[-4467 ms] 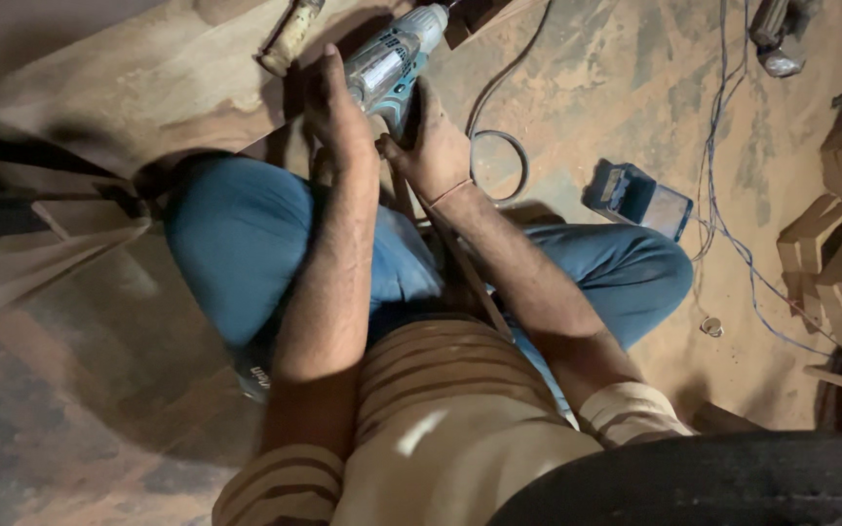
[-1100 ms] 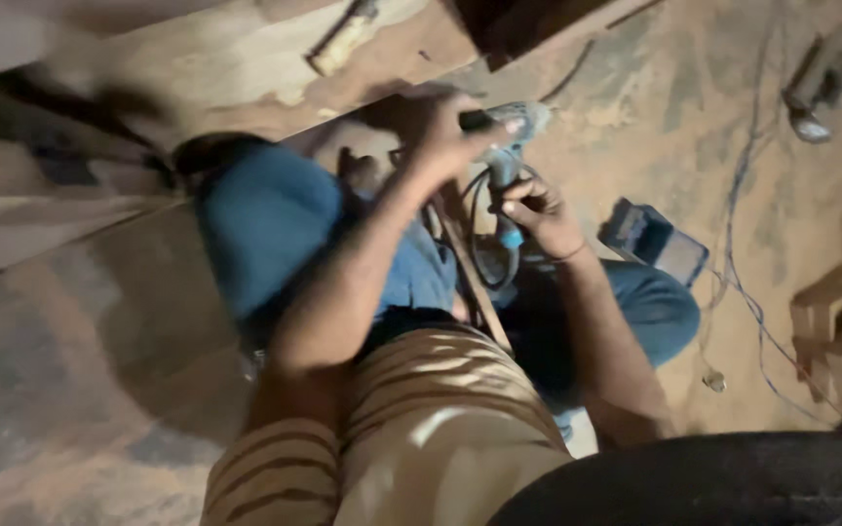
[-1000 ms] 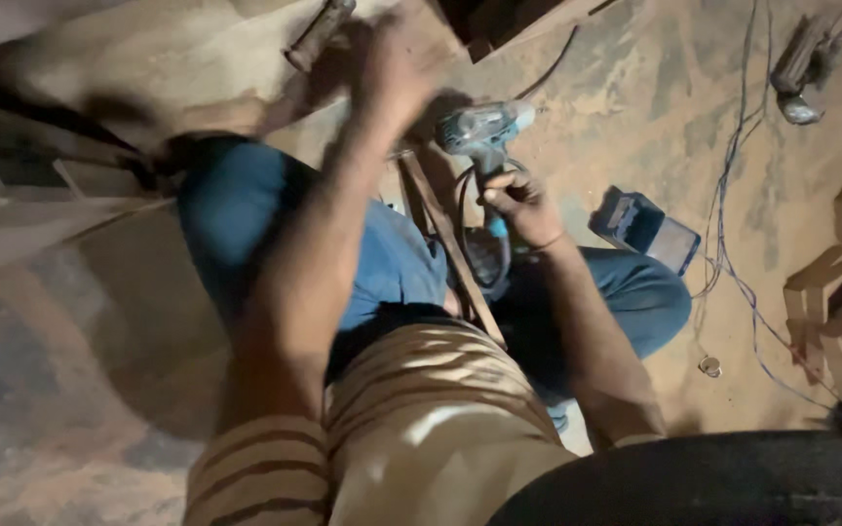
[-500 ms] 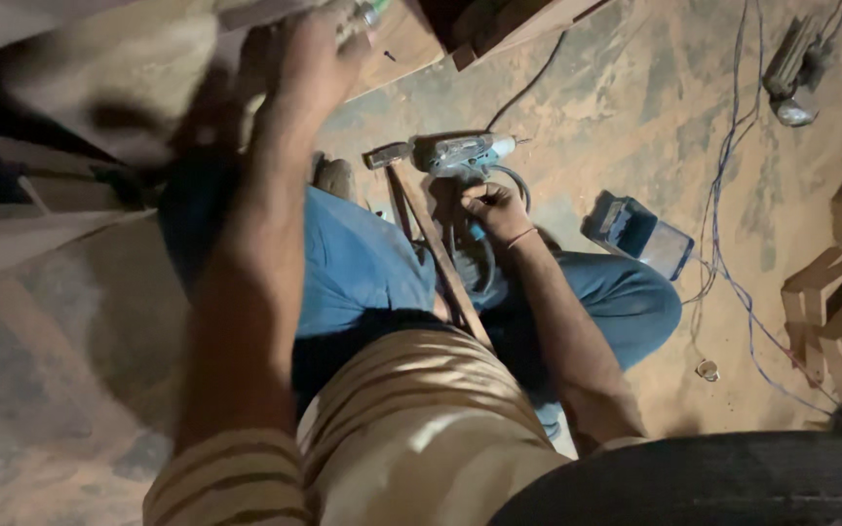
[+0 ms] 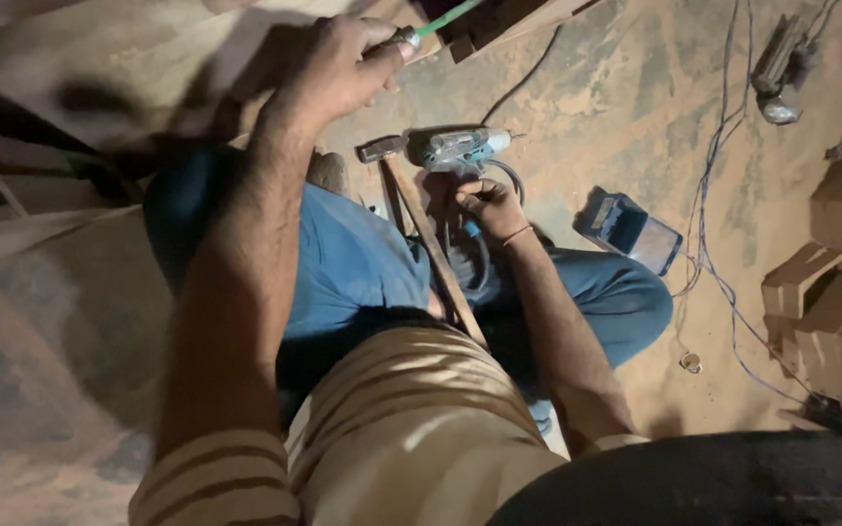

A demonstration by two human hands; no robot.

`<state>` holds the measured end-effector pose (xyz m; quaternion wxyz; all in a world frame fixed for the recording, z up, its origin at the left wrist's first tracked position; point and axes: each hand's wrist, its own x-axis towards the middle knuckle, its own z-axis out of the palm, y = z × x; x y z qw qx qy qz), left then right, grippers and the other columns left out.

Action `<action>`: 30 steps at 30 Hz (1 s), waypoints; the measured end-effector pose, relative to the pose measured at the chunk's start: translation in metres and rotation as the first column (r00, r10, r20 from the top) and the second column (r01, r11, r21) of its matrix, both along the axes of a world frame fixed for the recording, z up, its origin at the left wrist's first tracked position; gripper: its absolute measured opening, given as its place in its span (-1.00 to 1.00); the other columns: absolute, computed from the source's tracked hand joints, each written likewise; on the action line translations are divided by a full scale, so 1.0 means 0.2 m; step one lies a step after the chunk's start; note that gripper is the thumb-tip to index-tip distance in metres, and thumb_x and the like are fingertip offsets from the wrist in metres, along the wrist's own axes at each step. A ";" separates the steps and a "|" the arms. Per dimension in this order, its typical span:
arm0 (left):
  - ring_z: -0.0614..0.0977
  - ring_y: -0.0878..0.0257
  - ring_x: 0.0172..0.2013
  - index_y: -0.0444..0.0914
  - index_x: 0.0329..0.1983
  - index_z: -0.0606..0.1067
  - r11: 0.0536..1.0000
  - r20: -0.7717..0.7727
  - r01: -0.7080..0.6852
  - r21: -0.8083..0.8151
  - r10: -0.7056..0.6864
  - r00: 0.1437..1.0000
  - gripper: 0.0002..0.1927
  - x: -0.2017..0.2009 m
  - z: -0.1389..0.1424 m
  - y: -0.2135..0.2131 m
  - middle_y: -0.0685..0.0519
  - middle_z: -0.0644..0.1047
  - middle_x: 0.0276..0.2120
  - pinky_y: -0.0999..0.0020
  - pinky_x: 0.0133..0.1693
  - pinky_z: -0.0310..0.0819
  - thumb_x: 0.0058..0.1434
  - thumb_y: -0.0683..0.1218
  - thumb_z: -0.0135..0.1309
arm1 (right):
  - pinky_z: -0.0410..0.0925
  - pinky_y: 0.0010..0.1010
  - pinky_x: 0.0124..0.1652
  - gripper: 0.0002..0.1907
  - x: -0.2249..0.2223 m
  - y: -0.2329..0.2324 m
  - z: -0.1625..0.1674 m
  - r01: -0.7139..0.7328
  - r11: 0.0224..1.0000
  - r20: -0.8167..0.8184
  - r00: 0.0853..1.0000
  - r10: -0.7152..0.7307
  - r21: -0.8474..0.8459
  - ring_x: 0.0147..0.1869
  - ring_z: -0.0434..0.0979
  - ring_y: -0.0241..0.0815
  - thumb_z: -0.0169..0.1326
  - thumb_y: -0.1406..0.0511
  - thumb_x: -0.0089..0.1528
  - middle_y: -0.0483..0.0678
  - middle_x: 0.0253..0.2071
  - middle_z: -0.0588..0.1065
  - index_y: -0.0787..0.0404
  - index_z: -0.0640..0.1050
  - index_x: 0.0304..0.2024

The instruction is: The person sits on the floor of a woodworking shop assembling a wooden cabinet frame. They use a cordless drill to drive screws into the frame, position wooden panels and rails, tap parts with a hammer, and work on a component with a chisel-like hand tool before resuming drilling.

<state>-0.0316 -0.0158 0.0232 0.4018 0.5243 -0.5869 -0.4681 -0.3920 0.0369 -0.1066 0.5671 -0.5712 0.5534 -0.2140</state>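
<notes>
My shirt (image 5: 411, 438): short-sleeved, tan with darker brown stripes. My jeans (image 5: 363, 263): blue, dusty. My right wrist carries a thin reddish thread band (image 5: 516, 235); both forearms are bare and hairy.

Blue case (image 5: 629, 232) on dusty floor (image 5: 635, 107); wooden blocks (image 5: 835, 312) right; blue cables (image 5: 718, 195) between.

My left hand (image 5: 328, 73) now off the power drill (image 5: 460, 151), raised and gripping a green-shafted screwdriver (image 5: 431, 27), my right hand (image 5: 484, 200) alone lowering the drill beside the hammer (image 5: 411, 214)
</notes>
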 end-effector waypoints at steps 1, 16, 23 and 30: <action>0.62 0.33 -0.50 -0.23 -0.01 0.63 0.999 0.009 0.021 -0.048 -0.021 1.000 -0.70 0.01 -0.01 0.00 0.05 0.63 -0.46 0.33 -0.44 0.48 0.43 0.07 0.13 | 0.45 -0.54 -0.18 -0.90 0.00 0.00 0.00 -0.009 1.000 -0.015 1.000 0.008 -0.020 -0.21 0.54 -0.42 0.25 0.44 0.26 -0.17 -0.24 0.62 0.29 0.63 -0.17; 0.67 0.20 -0.27 -0.20 0.10 0.58 0.996 0.169 -0.009 -0.084 0.023 0.985 -0.65 -0.13 -0.16 -0.11 0.04 0.66 -0.26 0.19 -0.23 0.52 0.34 0.06 0.19 | 0.45 -0.52 -0.17 -0.88 -0.01 0.00 -0.03 0.024 0.999 0.048 0.998 -0.026 0.048 -0.19 0.55 -0.40 0.23 0.47 0.25 -0.14 -0.22 0.62 0.33 0.63 -0.15; 0.63 0.41 -0.53 -0.25 -0.17 0.53 0.862 -0.361 0.327 0.388 -0.184 0.914 -0.65 -0.06 -0.09 -0.17 0.10 0.58 -0.47 0.49 -0.52 0.53 0.22 0.11 0.25 | 0.47 -0.50 -0.18 -0.88 -0.01 -0.02 -0.03 0.013 0.999 0.058 0.998 -0.015 0.050 -0.21 0.57 -0.37 0.23 0.47 0.26 -0.12 -0.25 0.61 0.35 0.62 -0.14; 0.46 0.40 -0.58 -0.31 -0.16 0.54 0.876 -0.289 0.249 0.413 -0.133 0.948 -0.61 -0.11 -0.19 -0.15 0.12 0.50 -0.50 0.45 -0.56 0.35 0.21 0.08 0.33 | 0.46 -0.47 -0.23 -0.88 -0.02 -0.02 -0.04 0.060 0.988 0.004 0.998 -0.061 0.145 -0.24 0.57 -0.32 0.23 0.45 0.27 -0.10 -0.27 0.61 0.34 0.61 -0.13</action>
